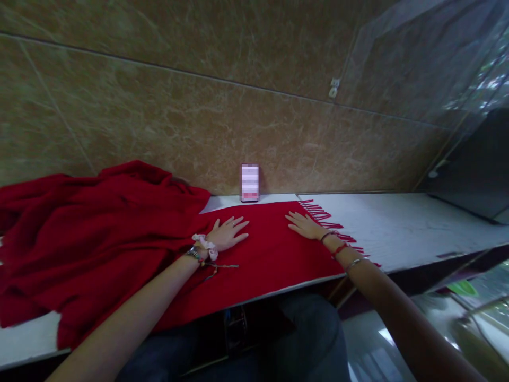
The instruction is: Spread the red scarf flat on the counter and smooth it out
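Note:
A red scarf (268, 249) with a fringed right end lies spread over the white tabletop. Its left part is heaped in loose folds. My left hand (228, 233) rests flat on the smooth section, fingers spread and pointing right. Near the fringe (324, 216), my right hand (304, 225) also lies flat on the cloth, its fingers pointing left. Neither hand grips anything. A scrunchie and beaded bracelets circle my left wrist, while several bands are on my right wrist and forearm.
A phone (249, 183) with a blurred screen leans upright against the brown marble-patterned wall (178, 106), just behind the scarf. The white table (397, 223) runs on to the right, toward a dark panel (473, 164). My legs are below the table's front edge.

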{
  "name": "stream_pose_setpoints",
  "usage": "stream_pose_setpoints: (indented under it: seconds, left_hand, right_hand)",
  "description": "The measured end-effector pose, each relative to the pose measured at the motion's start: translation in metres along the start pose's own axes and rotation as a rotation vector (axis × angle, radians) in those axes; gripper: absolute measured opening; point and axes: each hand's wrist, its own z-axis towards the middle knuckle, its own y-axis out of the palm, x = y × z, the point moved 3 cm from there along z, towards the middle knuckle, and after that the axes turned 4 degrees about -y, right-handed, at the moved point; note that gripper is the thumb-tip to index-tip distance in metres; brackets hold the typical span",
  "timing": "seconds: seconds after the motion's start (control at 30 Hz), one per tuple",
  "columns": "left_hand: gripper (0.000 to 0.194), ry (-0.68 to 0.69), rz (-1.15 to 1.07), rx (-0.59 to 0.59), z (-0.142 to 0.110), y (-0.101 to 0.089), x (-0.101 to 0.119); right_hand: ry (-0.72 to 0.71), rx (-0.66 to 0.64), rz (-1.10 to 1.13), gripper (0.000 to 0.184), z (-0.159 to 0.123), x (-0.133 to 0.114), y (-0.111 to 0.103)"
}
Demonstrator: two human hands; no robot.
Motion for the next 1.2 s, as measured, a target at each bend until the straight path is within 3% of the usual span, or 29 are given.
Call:
stream_pose_setpoints:
  seconds: [0.1, 0.2, 0.3, 0.53, 0.63, 0.73, 0.83, 0.9, 1.03, 1.2]
  left_hand:
    - [0.062, 0.027, 0.047, -0.09, -0.008, 0.006, -0.008]
    - [0.061, 0.042, 0.052, -0.09, -0.006, 0.005, -0.012]
    - [0.058, 0.049, 0.069, -0.089, 0.001, 0.002, -0.014]
    - [0.052, 0.073, 0.153, -0.078, 0.011, -0.003, -0.019]
    - [0.048, 0.004, 0.265, -0.031, -0.002, -0.012, -0.011]
    - [0.049, -0.171, 0.327, 0.078, -0.029, -0.026, -0.005]
    - [0.057, -0.411, 0.257, 0.164, -0.059, -0.032, -0.014]
    - [0.059, -0.511, 0.201, 0.131, -0.072, -0.028, -0.025]
    - [0.059, -0.562, 0.132, 0.018, -0.078, -0.016, -0.043]
    - [0.065, -0.557, 0.12, 0.019, -0.072, -0.01, -0.05]
  right_hand:
    - [-0.036, 0.024, -0.031, 0.057, -0.005, -0.012, -0.008]
    - [-0.055, 0.074, 0.019, 0.059, -0.008, -0.039, -0.015]
    - [-0.085, 0.029, 0.056, 0.059, -0.007, -0.058, -0.011]
    - [-0.069, 0.047, 0.025, 0.055, 0.006, -0.052, 0.003]
    - [-0.071, 0.057, 0.035, 0.055, 0.006, -0.053, 0.002]
    - [-0.078, 0.073, 0.039, 0.055, 0.004, -0.055, 0.001]
    - [-0.072, 0.071, 0.036, 0.055, 0.003, -0.054, 0.001]
    - [-0.063, 0.024, 0.052, 0.056, 0.004, -0.053, 0.0]
    - [0.014, -0.073, 0.119, 0.06, 0.008, -0.062, -0.012]
    - [-0.11, 0.122, 0.17, 0.063, 0.018, -0.115, -0.03]
